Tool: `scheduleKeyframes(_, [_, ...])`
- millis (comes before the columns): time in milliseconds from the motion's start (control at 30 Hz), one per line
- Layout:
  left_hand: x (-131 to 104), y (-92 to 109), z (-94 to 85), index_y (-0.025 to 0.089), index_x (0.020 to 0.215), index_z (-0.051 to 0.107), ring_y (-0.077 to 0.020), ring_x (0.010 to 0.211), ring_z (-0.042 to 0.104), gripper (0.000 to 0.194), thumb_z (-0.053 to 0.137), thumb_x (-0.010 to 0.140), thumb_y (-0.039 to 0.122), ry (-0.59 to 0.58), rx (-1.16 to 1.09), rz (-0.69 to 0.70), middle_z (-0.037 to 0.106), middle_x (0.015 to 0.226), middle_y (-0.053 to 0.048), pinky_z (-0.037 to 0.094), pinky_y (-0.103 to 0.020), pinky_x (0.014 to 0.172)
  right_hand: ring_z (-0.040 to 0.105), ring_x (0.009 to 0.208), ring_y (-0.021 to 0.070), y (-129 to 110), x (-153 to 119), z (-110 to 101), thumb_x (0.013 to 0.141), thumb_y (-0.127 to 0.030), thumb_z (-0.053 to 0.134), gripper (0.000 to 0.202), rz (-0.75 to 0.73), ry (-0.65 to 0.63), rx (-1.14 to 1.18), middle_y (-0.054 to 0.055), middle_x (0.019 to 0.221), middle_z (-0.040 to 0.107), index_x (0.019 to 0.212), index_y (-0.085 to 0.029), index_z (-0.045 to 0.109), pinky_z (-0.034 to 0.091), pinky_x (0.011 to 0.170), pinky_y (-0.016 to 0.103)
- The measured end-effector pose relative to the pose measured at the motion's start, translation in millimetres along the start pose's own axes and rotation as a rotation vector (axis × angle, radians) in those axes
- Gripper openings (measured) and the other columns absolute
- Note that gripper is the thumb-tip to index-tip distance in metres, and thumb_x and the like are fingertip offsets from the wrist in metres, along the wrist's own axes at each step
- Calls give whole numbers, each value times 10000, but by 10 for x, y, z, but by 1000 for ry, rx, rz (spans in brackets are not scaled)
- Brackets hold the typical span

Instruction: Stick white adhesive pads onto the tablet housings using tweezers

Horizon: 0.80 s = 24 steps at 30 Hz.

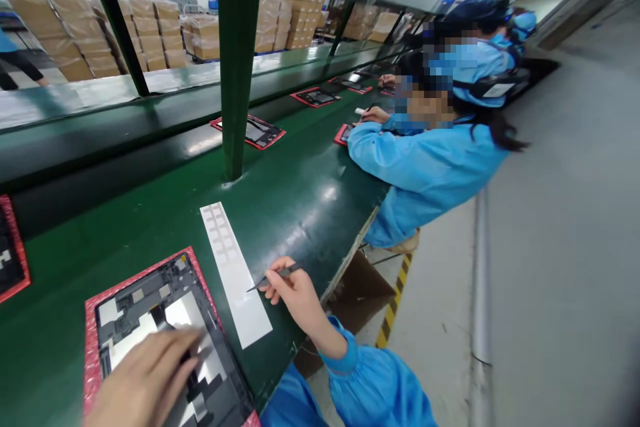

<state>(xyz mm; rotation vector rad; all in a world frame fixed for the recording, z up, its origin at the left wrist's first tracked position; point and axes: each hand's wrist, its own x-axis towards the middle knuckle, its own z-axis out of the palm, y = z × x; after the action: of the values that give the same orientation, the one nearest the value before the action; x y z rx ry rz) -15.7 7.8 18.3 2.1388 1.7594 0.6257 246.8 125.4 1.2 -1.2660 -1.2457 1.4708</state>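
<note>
The left hand is lying flat with its fingers stretched out and loosely together, pressing down on the inside of an opened tablet housing, a dark shell with silvery plates and black parts showing, which is sitting in a pink-red padded tray at the near edge of the green workbench. The right hand is resting on the bench just to the right of the tray, its thumb and forefinger pinched together around a pair of dark tweezers; the remaining fingers are curled in loosely. The tip of the tweezers is pointing left and touching, or nearly touching, the right edge of a long white backing strip that is lying on the bench between the tray and the hand; whether the tip is actually gripping anything is too small to tell. The strip is carrying two short rows of faint grey rectangles at its far end, and no writing can be read on it or on the housing. Further along the bench, a co-worker in a blue coat is leaning over another red tray, and similar trays are riding the belt beyond. Stacked brown cartons are standing behind the line, their labels unreadable.
</note>
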Motion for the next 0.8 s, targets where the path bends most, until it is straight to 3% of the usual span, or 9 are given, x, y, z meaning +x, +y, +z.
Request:
scheduleKeyframes(133, [594,281,420,289,1216,615,-277,1089,620,362,521,895,427,-28,262,371,620,1267,-104,533,-419,888,685,562,166,-8,123,101,833,-402,651,244,-74,28,-157,-48,549,629,781,-217,503,492,514,236])
scheduleKeyframes(267, [703,266,613,295,1325,517,-309,1178,557,450,514,901,444,-56,344,424,500,1399,-156,507,-453,883,703,612,185,-42,116,113,878,-331,592,176,-126,3,-353,-5,623,674,770,-210,525,490,534,252])
scheduleKeyframes(400, [643,257,585,299,1339,498,-300,1195,537,452,522,905,419,-85,368,402,476,1419,-147,485,-449,907,656,546,167,-66,89,103,871,-321,593,171,-157,12,-461,-7,612,662,754,-212,531,461,508,252])
scheduleKeyframes(800, [677,343,504,275,1316,521,-285,1192,539,478,617,860,381,-80,401,410,506,1391,-148,506,-430,891,627,526,156,-59,79,85,882,-304,581,158,-179,-13,-482,-21,608,619,766,-217,520,439,495,249])
